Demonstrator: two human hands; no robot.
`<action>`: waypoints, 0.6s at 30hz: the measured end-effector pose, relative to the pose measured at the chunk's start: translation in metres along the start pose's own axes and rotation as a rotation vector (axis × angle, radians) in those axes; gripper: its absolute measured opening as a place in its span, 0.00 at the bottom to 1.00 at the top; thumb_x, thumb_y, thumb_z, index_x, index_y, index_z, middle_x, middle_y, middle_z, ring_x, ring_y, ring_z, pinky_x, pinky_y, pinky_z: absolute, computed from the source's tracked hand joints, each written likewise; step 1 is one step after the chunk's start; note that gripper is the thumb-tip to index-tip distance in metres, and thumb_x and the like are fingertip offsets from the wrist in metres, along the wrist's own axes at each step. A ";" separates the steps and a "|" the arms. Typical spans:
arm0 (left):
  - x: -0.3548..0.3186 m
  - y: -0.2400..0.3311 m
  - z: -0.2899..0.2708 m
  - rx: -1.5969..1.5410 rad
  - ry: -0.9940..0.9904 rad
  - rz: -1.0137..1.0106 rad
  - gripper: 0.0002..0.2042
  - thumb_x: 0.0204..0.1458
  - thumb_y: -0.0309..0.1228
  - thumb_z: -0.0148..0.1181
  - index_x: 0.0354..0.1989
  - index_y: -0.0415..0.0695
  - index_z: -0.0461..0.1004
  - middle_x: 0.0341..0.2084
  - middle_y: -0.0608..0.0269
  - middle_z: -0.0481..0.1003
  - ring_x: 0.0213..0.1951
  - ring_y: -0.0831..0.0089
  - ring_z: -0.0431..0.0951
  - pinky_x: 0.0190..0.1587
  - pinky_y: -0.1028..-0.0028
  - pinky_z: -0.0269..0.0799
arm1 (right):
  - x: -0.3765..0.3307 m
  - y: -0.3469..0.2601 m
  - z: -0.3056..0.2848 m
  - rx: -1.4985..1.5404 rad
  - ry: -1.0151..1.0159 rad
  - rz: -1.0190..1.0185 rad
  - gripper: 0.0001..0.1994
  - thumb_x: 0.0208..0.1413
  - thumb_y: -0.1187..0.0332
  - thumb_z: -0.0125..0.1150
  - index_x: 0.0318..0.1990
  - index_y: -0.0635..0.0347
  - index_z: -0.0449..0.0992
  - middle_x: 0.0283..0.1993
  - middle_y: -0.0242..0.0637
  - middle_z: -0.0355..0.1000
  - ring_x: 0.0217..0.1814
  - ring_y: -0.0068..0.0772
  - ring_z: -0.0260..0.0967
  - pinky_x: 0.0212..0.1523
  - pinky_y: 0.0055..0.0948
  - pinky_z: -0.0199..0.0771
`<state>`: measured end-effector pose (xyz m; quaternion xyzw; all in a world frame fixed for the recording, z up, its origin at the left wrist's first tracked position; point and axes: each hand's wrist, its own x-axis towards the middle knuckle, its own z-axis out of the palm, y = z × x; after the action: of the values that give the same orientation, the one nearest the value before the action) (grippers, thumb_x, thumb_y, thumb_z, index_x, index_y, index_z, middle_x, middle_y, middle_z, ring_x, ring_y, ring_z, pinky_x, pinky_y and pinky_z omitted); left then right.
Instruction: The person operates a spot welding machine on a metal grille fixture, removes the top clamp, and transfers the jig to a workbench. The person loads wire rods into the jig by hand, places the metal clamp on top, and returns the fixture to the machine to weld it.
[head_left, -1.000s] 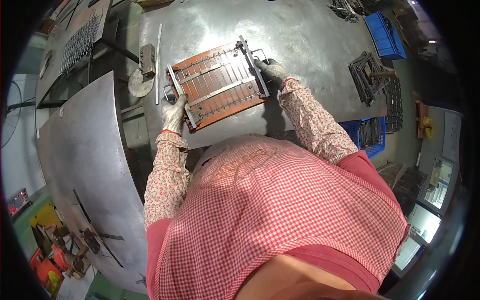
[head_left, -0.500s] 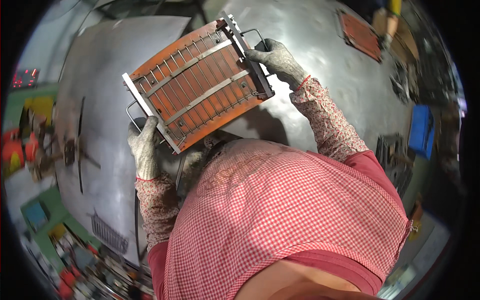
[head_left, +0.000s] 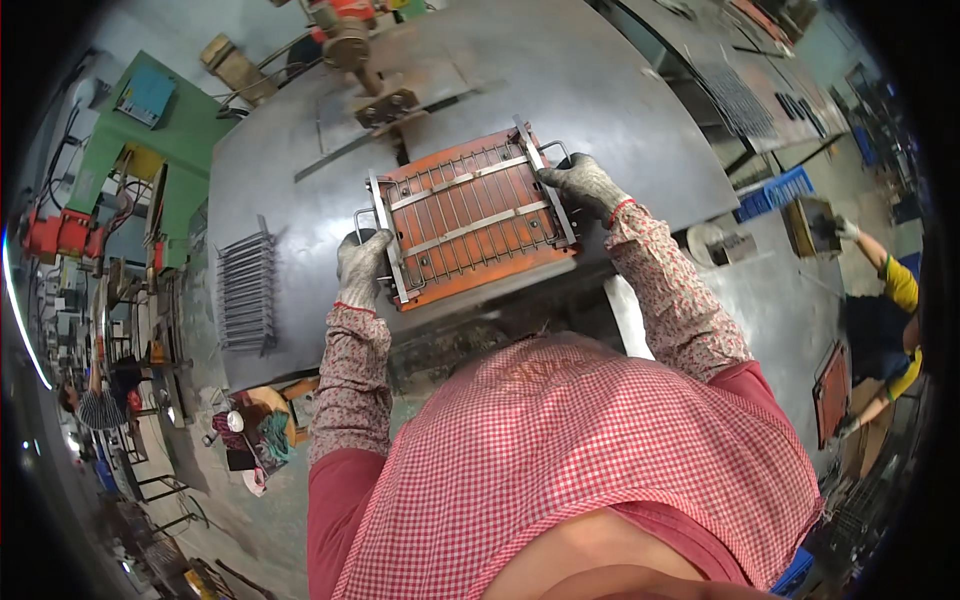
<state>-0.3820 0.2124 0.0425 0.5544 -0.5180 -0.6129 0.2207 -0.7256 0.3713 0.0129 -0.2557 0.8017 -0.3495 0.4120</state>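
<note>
An orange-brown jig board (head_left: pixel 500 279) is held in front of me over the near edge of a metal table. On it lies a wire rack (head_left: pixel 480 228) of parallel thin rods, crossed by two flat metal strips, with a bar along each side. A bent wire handle sticks out at either end. My left hand (head_left: pixel 360 265), in a grey work glove, grips the left end with the thumb on top. My right hand (head_left: pixel 588 185), gloved likewise, is closed on the right end by its handle. The undersides of both grips are hidden.
Beyond the board stands a machine head (head_left: pixel 385 108) with a metal block. Stacked wire racks (head_left: pixel 246 290) lie on the metal table (head_left: pixel 640 110) at left. A green machine (head_left: pixel 150 140) is farther left. At right are a blue crate (head_left: pixel 775 194) and a co-worker in a yellow sleeve (head_left: pixel 900 285).
I have turned to the left with the jig board in both hands. It now sits more level in view, facing the machine head, and the co-worker has shifted to the right side of view.
</note>
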 end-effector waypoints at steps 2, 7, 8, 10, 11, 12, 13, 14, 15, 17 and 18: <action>0.015 -0.003 -0.010 0.033 0.037 0.062 0.14 0.44 0.31 0.66 0.37 0.37 0.73 0.25 0.57 0.76 0.21 0.69 0.76 0.23 0.70 0.74 | 0.010 -0.007 0.010 -0.053 0.005 -0.020 0.27 0.48 0.53 0.68 0.43 0.72 0.73 0.33 0.46 0.75 0.31 0.34 0.75 0.30 0.37 0.76; 0.016 -0.019 -0.009 0.052 0.034 0.173 0.16 0.43 0.34 0.66 0.37 0.38 0.73 0.23 0.57 0.76 0.21 0.69 0.77 0.24 0.68 0.73 | -0.010 0.004 0.010 0.001 0.134 -0.071 0.26 0.47 0.53 0.69 0.40 0.72 0.74 0.30 0.42 0.74 0.28 0.34 0.72 0.30 0.36 0.74; 0.006 -0.010 -0.006 0.080 0.022 0.153 0.15 0.44 0.34 0.66 0.37 0.38 0.73 0.22 0.58 0.76 0.20 0.68 0.77 0.23 0.69 0.73 | -0.015 0.002 0.010 -0.002 0.150 -0.048 0.25 0.47 0.53 0.69 0.40 0.71 0.74 0.28 0.40 0.73 0.27 0.33 0.71 0.28 0.35 0.73; 0.007 -0.010 -0.006 0.089 -0.004 0.135 0.15 0.45 0.34 0.65 0.35 0.37 0.72 0.22 0.58 0.76 0.19 0.68 0.76 0.22 0.69 0.73 | -0.024 0.000 0.011 0.054 0.176 -0.020 0.24 0.47 0.53 0.69 0.38 0.69 0.74 0.25 0.37 0.71 0.23 0.31 0.69 0.24 0.33 0.71; -0.010 0.006 0.003 0.158 0.025 0.126 0.15 0.45 0.35 0.64 0.35 0.37 0.72 0.22 0.57 0.76 0.18 0.68 0.76 0.22 0.69 0.72 | -0.027 0.001 0.005 0.048 0.124 0.022 0.24 0.46 0.52 0.70 0.37 0.68 0.74 0.24 0.37 0.70 0.22 0.31 0.68 0.21 0.33 0.70; -0.020 0.017 0.003 0.254 0.061 0.135 0.14 0.45 0.35 0.64 0.35 0.36 0.73 0.22 0.57 0.77 0.20 0.67 0.77 0.23 0.69 0.72 | -0.031 -0.002 0.005 0.084 0.103 0.030 0.24 0.47 0.51 0.69 0.36 0.68 0.73 0.23 0.36 0.69 0.22 0.30 0.68 0.20 0.33 0.69; -0.006 0.006 -0.001 0.387 0.129 0.186 0.15 0.45 0.36 0.64 0.36 0.37 0.73 0.23 0.58 0.77 0.23 0.67 0.77 0.26 0.68 0.73 | -0.034 -0.004 0.007 0.119 0.081 0.039 0.24 0.47 0.51 0.69 0.36 0.67 0.73 0.23 0.36 0.69 0.21 0.30 0.68 0.18 0.34 0.68; 0.002 0.000 -0.003 0.303 0.083 0.162 0.17 0.44 0.37 0.65 0.37 0.37 0.73 0.24 0.58 0.77 0.24 0.67 0.78 0.28 0.68 0.73 | -0.039 -0.011 0.010 0.058 0.147 0.035 0.24 0.47 0.50 0.68 0.34 0.67 0.73 0.21 0.34 0.67 0.21 0.29 0.67 0.17 0.34 0.66; 0.011 -0.006 -0.006 0.218 0.038 0.136 0.18 0.43 0.39 0.65 0.38 0.38 0.74 0.25 0.58 0.77 0.25 0.67 0.78 0.29 0.67 0.73 | -0.048 -0.019 0.013 0.014 0.193 0.039 0.25 0.48 0.50 0.68 0.36 0.67 0.73 0.21 0.34 0.67 0.21 0.29 0.67 0.17 0.33 0.65; 0.034 -0.027 -0.011 0.173 -0.003 0.098 0.21 0.43 0.41 0.66 0.41 0.38 0.73 0.28 0.57 0.77 0.28 0.67 0.77 0.31 0.66 0.73 | -0.023 -0.002 0.009 -0.037 0.169 0.007 0.24 0.49 0.51 0.67 0.37 0.67 0.72 0.21 0.33 0.67 0.19 0.28 0.65 0.16 0.33 0.64; 0.035 -0.028 -0.007 0.190 0.003 0.085 0.22 0.43 0.41 0.66 0.41 0.38 0.73 0.29 0.56 0.77 0.29 0.66 0.77 0.32 0.66 0.73 | -0.022 0.003 0.008 0.025 0.202 0.014 0.22 0.50 0.52 0.66 0.36 0.65 0.71 0.20 0.33 0.65 0.16 0.26 0.62 0.15 0.33 0.62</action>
<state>-0.3767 0.1903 0.0028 0.5514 -0.5963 -0.5504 0.1937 -0.7076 0.3860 0.0180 -0.2081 0.8365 -0.3806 0.3348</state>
